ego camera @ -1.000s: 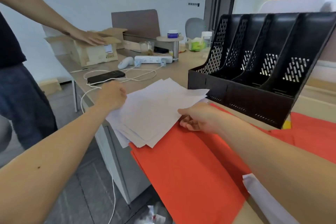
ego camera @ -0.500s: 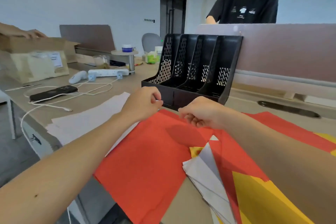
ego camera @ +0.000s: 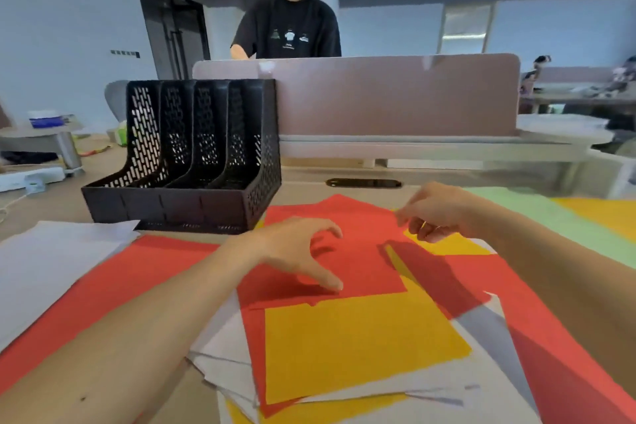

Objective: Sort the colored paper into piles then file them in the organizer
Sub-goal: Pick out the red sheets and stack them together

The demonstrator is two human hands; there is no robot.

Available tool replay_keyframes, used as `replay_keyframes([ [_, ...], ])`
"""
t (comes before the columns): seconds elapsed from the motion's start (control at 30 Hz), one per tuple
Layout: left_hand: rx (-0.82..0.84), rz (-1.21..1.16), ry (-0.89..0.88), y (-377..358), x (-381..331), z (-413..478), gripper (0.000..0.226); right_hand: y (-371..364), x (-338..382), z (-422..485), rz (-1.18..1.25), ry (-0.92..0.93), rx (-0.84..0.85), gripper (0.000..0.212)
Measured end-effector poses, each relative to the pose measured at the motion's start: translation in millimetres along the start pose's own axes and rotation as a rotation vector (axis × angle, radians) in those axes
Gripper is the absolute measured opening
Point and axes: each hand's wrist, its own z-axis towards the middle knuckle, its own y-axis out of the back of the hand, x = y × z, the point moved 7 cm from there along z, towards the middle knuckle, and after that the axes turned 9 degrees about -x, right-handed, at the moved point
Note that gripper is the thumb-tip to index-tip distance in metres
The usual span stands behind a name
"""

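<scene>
Your worktop (ego camera: 303, 189) shows a new stretch. You have turned away from the white pile (ego camera: 51, 262), which now lies set aside at the left with no hand on it. In front of you is the mixed heap (ego camera: 227, 344) of red, yellow and white paper. The black organizer (ego camera: 186, 155) stands just beyond the heap, and its four slots look empty, so filing has not begun. The top red sheet (ego camera: 361, 251) overlaps a yellow sheet (ego camera: 358, 344). Your left hand (ego camera: 296, 248) has left the white paper and hovers spread over the red sheet, thumb tip touching it, holding nothing. Your right hand (ego camera: 437, 213) curls its fingers (ego camera: 413, 212) to pinch that sheet's far corner. Red looks like your next pile.
</scene>
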Motion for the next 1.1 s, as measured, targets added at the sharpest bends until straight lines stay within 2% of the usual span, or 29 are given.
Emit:
replay_keyframes([
  [0.1,0.124,0.015,-0.098,-22.4,-35.9,9.2,0.105,17.6,-37.7,-5.5,0.031,-0.064,-0.037,0.021],
  [0.2,0.189,0.115,-0.093,-28.0,-52.3,15.7,0.111,24.8,-61.5,-11.7,0.060,-0.098,-0.063,0.023],
  [0.37,0.132,0.213,-0.036,-36.2,-59.4,23.9,0.095,30.0,-84.5,-16.7,0.169,-0.155,-0.085,0.025],
  [0.47,-0.014,0.130,0.022,-37.5,-54.5,30.4,0.081,28.2,-89.4,-20.9,0.212,-0.162,-0.100,0.021],
  [0.57,-0.290,0.083,0.039,-27.0,-49.7,36.1,0.041,26.0,-90.0,-25.6,0.221,-0.125,-0.133,0.012],
  [0.6,-0.378,0.060,0.042,-23.4,-48.2,36.7,0.025,25.0,-88.8,-27.1,0.250,-0.116,-0.127,0.013],
  [0.63,-0.448,0.031,0.035,-19.7,-48.6,35.2,0.018,24.5,-89.2,-25.6,0.256,-0.104,-0.121,0.021],
  [0.73,-0.639,-0.067,-0.002,-5.9,-55.4,26.4,0.029,25.7,-88.3,-25.6,0.191,-0.084,-0.146,0.037],
  [0.83,-0.822,-0.088,-0.006,8.7,-58.3,15.9,0.016,23.1,-92.2,-26.4,0.268,-0.122,-0.129,0.031],
  [0.93,-0.872,-0.098,0.007,11.8,-53.9,13.9,0.019,27.5,-96.4,-25.2,0.346,-0.147,-0.176,0.012],
  [1.1,-0.897,-0.129,-0.014,16.6,-60.4,3.7,0.018,33.9,-102.3,-24.7,0.248,-0.122,-0.271,0.014],
])
